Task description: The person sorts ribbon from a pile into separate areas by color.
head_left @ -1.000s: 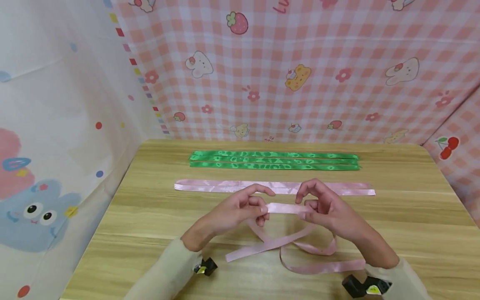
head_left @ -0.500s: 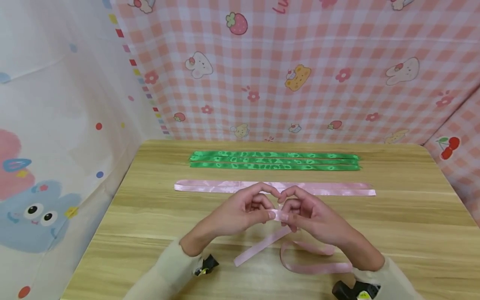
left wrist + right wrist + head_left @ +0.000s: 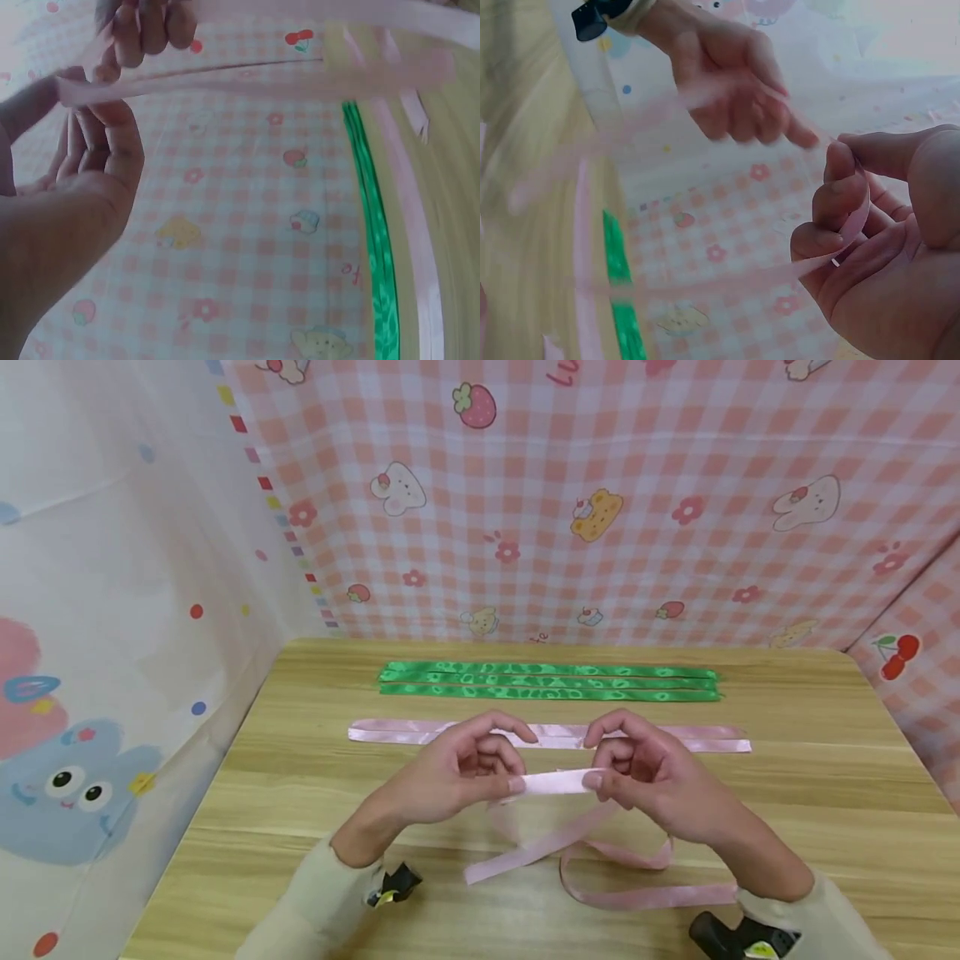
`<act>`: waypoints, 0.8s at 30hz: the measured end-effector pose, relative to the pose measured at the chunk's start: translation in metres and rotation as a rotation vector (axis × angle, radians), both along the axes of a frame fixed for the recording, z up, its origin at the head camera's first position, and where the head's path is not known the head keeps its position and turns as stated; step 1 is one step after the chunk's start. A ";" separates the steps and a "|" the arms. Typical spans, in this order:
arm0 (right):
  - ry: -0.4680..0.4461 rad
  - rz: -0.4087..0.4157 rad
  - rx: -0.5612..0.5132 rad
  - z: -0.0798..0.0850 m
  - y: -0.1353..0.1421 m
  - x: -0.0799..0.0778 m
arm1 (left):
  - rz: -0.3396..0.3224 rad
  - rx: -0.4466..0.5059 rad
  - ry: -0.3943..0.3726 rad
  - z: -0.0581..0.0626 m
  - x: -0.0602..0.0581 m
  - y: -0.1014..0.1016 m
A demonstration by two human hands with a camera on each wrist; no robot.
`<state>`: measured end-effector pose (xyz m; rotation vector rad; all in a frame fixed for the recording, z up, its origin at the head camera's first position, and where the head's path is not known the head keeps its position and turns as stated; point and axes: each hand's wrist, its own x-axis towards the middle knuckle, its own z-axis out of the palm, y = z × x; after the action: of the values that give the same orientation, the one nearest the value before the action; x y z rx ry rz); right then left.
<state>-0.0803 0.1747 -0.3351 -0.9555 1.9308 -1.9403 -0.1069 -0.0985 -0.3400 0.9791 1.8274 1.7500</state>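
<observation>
Between both hands a short stretch of pink satin ribbon (image 3: 555, 782) is drawn straight, above the table. My left hand (image 3: 442, 781) pinches its left end between thumb and curled fingers. At the other end my right hand (image 3: 667, 781) pinches it the same way. One tail (image 3: 517, 857) of the ribbon slants down to the left under the hands. In the right wrist view, ribbon (image 3: 857, 217) passes through the curled fingers of the right hand (image 3: 889, 255). The left wrist view shows a ribbon length (image 3: 247, 84) running rightward from the left hand (image 3: 82, 165).
A loop of pink ribbon (image 3: 637, 898) curls on the wooden table (image 3: 300, 877) below the right hand. Flat pink ribbons (image 3: 397, 732) lie beyond the hands, partly covered by them. Several green ribbons (image 3: 547, 682) lie side by side farther back, before a checked curtain (image 3: 525, 468).
My hands came together until the fingers met over the ribbon, then moved apart again, baring the straight stretch between them. The flat green and pink ribbons have not moved.
</observation>
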 end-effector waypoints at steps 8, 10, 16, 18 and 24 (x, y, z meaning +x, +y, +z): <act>0.095 -0.043 -0.045 0.011 0.027 -0.002 | -0.175 0.028 0.018 0.004 -0.004 -0.033; 0.101 -0.039 -0.051 0.012 0.034 -0.003 | -0.189 0.005 0.023 0.003 -0.004 -0.041; 0.120 -0.017 -0.093 0.012 0.060 -0.004 | -0.105 -0.005 0.009 -0.002 -0.002 -0.062; 0.117 -0.036 -0.077 0.014 0.069 -0.002 | -0.097 0.032 -0.030 -0.004 -0.001 -0.070; 0.108 -0.122 0.042 0.015 0.096 0.002 | -0.105 0.058 -0.067 -0.013 -0.001 -0.092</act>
<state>-0.0783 0.2709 -0.3203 -0.9716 2.1270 -1.9412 -0.1078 -0.1905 -0.3530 1.0083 1.6622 1.7591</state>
